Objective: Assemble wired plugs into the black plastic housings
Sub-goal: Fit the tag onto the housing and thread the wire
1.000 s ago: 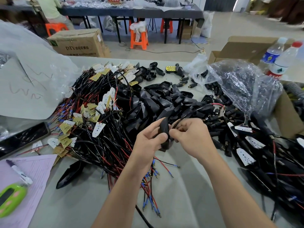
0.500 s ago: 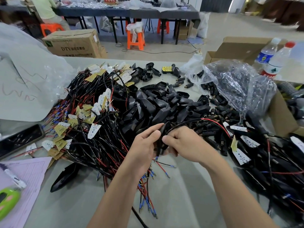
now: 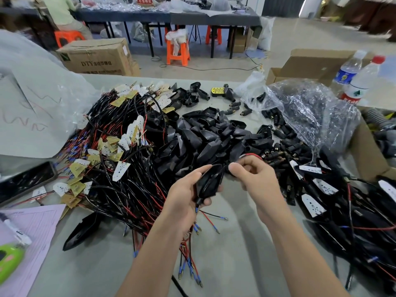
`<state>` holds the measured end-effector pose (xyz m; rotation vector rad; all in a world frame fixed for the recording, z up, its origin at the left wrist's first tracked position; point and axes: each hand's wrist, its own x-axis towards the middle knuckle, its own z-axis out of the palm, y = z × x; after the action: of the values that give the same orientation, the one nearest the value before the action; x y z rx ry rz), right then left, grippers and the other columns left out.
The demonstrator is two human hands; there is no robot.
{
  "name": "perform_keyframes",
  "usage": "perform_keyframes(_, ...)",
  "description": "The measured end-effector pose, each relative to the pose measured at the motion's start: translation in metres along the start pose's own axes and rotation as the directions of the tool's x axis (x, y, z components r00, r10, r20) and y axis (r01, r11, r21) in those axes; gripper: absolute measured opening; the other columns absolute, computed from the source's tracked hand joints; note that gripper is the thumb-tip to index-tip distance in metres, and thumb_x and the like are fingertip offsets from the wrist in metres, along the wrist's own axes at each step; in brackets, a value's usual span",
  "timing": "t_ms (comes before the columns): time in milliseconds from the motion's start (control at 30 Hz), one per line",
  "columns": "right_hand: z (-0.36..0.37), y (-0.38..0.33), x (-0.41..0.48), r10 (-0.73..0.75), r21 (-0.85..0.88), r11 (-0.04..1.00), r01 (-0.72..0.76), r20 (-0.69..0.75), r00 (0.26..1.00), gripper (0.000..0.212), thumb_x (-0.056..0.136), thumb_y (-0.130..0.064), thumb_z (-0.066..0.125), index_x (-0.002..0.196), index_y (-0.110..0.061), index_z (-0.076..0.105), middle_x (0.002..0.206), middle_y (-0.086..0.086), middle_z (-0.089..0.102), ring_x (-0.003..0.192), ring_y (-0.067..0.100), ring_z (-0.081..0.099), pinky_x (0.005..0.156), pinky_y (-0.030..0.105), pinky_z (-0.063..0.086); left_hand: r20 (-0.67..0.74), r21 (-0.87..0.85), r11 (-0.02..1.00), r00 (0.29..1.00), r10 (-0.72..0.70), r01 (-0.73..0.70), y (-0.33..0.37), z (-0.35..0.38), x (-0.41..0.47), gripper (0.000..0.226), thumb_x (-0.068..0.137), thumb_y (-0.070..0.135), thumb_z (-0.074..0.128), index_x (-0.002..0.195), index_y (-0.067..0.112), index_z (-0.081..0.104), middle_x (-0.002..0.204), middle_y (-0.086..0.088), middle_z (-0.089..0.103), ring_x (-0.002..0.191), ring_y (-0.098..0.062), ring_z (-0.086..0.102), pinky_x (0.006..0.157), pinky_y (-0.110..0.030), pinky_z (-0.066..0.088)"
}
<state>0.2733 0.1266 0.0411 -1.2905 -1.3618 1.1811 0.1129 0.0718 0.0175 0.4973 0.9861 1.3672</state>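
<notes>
My left hand (image 3: 184, 194) grips a black plastic housing (image 3: 209, 183) at table centre, with red and black wire ends poking out of its lower end. My right hand (image 3: 255, 179) pinches the red and black wires (image 3: 250, 155) that run into the housing's upper end; its fingers hide the plug. Behind the hands lies a heap of empty black housings (image 3: 205, 136). A big tangle of wired plugs with yellow and white boards (image 3: 120, 151) covers the left. Another pile of assemblies with white boards (image 3: 342, 206) lies on the right.
A clear plastic bag (image 3: 308, 112) of small black connectors sits at back right beside two water bottles (image 3: 360, 82) and cardboard boxes (image 3: 317, 65). A phone (image 3: 23, 183), pink paper (image 3: 32, 236), marker and green device (image 3: 8, 262) lie at left. One housing (image 3: 81, 234) lies alone near the front.
My right hand has drawn back to the right, away from the housing, pulling the wires with it. The left hand has tilted the housing so its open face shows.
</notes>
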Motion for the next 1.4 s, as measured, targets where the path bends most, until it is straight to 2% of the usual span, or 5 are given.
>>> perform_keyframes(467,0.007,-0.003,0.025,0.226,0.519,0.807,-0.283,0.171,0.959,0.02,0.101,-0.01,0.057,0.082,-0.011,0.066,0.062,0.004,0.05,0.051,0.015,0.037,0.053,0.026,0.032,-0.018,0.262,0.965,0.999,0.037,-0.031,-0.007,-0.005,0.003,0.041,0.108,0.014,0.043,0.107,0.028,0.082,0.106,-0.018,0.078,0.092,-0.034,0.075,0.054,-0.031,0.054)
perform_keyframes(800,0.019,-0.015,0.018,-0.066,-0.028,0.997,0.074,0.227,0.972,0.014,0.083,-0.014,0.076,0.07,-0.01,0.073,0.056,0.0,0.049,0.058,0.015,0.041,0.061,0.033,0.039,-0.032,-0.002,0.999,0.998,0.046,-0.046,0.005,0.016,0.01,0.037,0.11,0.017,0.041,0.113,0.016,0.079,0.111,-0.015,0.077,0.084,-0.022,0.073,0.055,-0.028,0.054)
perform_keyframes(1067,0.026,-0.034,0.0,-0.217,-0.17,0.96,0.22,0.037,0.975,0.014,0.072,-0.036,0.069,0.085,-0.036,0.072,0.071,-0.011,0.062,0.065,0.009,0.058,0.069,0.033,0.051,-0.173,-0.046,0.994,0.98,-0.102,0.095,0.022,0.042,0.025,0.025,0.101,0.021,0.048,0.094,0.007,0.068,0.064,-0.008,0.057,0.035,-0.013,0.042,0.028,-0.014,0.018)
perform_keyframes(1233,0.02,-0.008,-0.027,-0.151,-0.127,0.979,0.161,0.081,0.985,0.031,0.075,-0.027,0.07,0.102,-0.036,0.055,0.1,-0.018,0.069,0.092,0.004,0.067,0.079,0.022,0.053,-0.171,-0.299,0.943,0.964,-0.203,0.145,0.017,0.042,0.033,0.05,0.101,0.049,0.047,0.095,0.005,0.068,0.063,-0.006,0.056,0.036,-0.01,0.039,0.028,-0.017,0.022)
perform_keyframes(1400,0.012,0.018,-0.045,0.118,-0.268,0.962,-0.056,0.221,0.968,0.026,0.088,-0.018,0.063,0.091,-0.042,0.058,0.08,-0.008,0.075,0.058,0.011,0.063,0.062,0.031,0.052,-0.153,-0.405,0.913,0.98,-0.127,0.055,0.015,0.034,0.032,0.058,0.097,0.054,0.044,0.104,0.004,0.074,0.069,-0.009,0.058,0.043,-0.018,0.042,0.034,-0.021,0.017)
